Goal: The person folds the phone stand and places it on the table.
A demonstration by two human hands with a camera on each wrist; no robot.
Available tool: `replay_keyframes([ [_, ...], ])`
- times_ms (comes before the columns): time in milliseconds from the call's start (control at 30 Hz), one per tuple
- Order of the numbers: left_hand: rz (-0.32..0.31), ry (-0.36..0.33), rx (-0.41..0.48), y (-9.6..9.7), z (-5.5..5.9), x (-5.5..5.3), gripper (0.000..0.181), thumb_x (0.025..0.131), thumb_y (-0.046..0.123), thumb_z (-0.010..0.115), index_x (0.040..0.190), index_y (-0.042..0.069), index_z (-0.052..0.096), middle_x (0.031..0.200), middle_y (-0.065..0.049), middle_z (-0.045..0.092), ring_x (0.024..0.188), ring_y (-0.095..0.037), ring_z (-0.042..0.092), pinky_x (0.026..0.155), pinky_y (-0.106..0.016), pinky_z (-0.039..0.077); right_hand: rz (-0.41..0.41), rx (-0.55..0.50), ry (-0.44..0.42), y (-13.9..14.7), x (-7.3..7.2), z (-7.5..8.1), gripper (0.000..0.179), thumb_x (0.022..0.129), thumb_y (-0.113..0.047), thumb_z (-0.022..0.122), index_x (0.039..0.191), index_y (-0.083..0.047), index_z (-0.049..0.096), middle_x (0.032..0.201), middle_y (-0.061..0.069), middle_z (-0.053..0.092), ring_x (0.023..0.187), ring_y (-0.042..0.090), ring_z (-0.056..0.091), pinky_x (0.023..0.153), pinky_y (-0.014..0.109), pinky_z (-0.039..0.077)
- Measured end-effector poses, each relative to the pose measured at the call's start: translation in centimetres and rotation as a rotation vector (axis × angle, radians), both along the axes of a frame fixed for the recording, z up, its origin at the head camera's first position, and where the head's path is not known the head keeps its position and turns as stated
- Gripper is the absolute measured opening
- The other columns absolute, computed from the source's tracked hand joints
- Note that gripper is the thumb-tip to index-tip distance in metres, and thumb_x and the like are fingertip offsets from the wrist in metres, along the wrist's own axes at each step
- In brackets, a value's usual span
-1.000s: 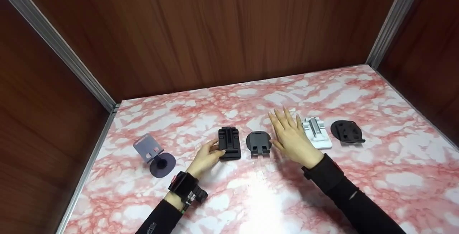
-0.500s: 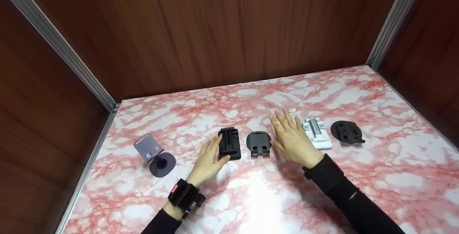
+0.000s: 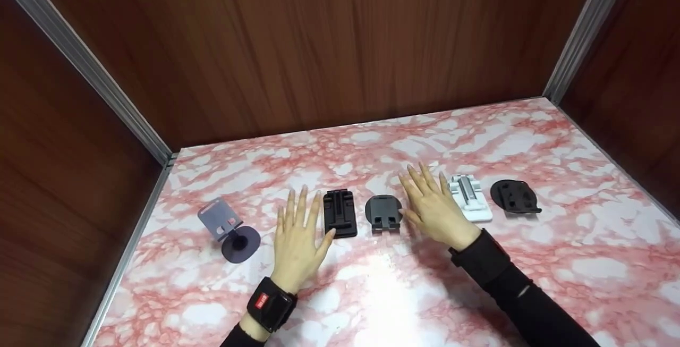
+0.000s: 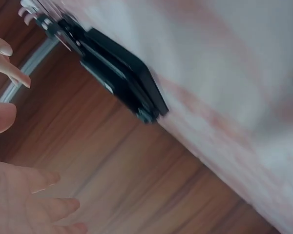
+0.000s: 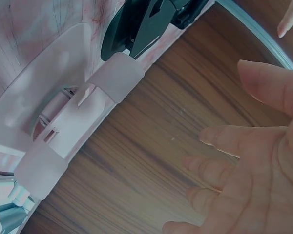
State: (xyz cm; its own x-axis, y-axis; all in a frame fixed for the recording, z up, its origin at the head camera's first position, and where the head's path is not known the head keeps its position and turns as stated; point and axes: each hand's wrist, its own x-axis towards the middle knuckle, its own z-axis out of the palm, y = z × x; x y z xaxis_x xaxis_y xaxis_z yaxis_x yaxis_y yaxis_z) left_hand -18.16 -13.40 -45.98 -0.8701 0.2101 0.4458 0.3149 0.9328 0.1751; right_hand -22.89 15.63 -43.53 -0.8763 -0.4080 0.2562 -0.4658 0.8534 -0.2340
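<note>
My left hand (image 3: 295,248) lies palm down with straight, spread fingers. Its thumb tip sits right at the lower left corner of a folded black phone stand (image 3: 340,211), which also shows edge-on in the left wrist view. Nothing is between its fingers. My right hand (image 3: 435,211) is likewise flat and spread. It lies between a dark grey phone stand with a round base (image 3: 384,211) and a white phone stand (image 3: 473,203), partly overlapping the white one in the head view. Its bare palm (image 5: 254,180) shows beside the pale stand in the right wrist view.
An unfolded purple-grey phone stand (image 3: 240,245) stands on its round base at the left. At the far right lies a folded black phone stand with a round base (image 3: 514,196). Wooden panels (image 3: 340,49) enclose the back and sides of the red-and-white marbled table (image 3: 589,267).
My left hand has let go of the black phone stand, drawn back to its left and spread its fingers straight. The right hand and the stands have hardly moved.
</note>
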Motion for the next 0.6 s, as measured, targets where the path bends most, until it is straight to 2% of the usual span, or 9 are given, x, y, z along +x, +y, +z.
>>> replay_keyframes([
  [100,0.040,0.041,-0.036,-0.6,-0.1,0.0,0.076,0.092,0.052,0.057,0.154,0.012,0.035,0.162,-0.015,0.026,0.150,-0.038,0.018,0.122,-0.056,0.018,0.001,-0.004,-0.005,0.0,0.0,-0.1,0.071,0.097,-0.031,0.060,0.154,-0.003,0.029,0.162,0.022,0.021,0.150,0.044,0.015,0.119,0.069,0.010],
  [233,0.074,0.062,-0.054,-1.4,-0.1,0.1,0.081,0.089,0.057,0.059,0.153,0.013,0.037,0.161,-0.015,0.029,0.149,-0.038,0.023,0.120,-0.058,0.020,0.001,-0.013,-0.020,0.0,0.1,0.0,0.070,0.098,-0.032,0.059,0.155,-0.004,0.028,0.162,0.022,0.020,0.150,0.044,0.013,0.118,0.070,0.007],
  [400,0.123,0.028,-0.058,-2.8,0.3,0.1,0.085,0.085,0.058,0.063,0.152,0.012,0.037,0.161,-0.017,0.028,0.148,-0.041,0.023,0.121,-0.059,0.019,0.005,0.000,-0.031,0.0,0.1,0.0,0.070,0.098,-0.034,0.058,0.155,-0.007,0.027,0.162,0.021,0.020,0.151,0.043,0.010,0.118,0.071,0.007],
  [600,0.200,-0.028,-0.034,-4.9,1.4,0.1,0.086,0.086,0.057,0.064,0.153,0.009,0.036,0.162,-0.018,0.024,0.151,-0.039,0.018,0.121,-0.061,0.016,0.008,0.004,-0.028,-0.1,0.0,-0.1,0.069,0.098,-0.033,0.059,0.155,-0.006,0.029,0.162,0.021,0.021,0.151,0.043,0.011,0.117,0.072,0.007],
])
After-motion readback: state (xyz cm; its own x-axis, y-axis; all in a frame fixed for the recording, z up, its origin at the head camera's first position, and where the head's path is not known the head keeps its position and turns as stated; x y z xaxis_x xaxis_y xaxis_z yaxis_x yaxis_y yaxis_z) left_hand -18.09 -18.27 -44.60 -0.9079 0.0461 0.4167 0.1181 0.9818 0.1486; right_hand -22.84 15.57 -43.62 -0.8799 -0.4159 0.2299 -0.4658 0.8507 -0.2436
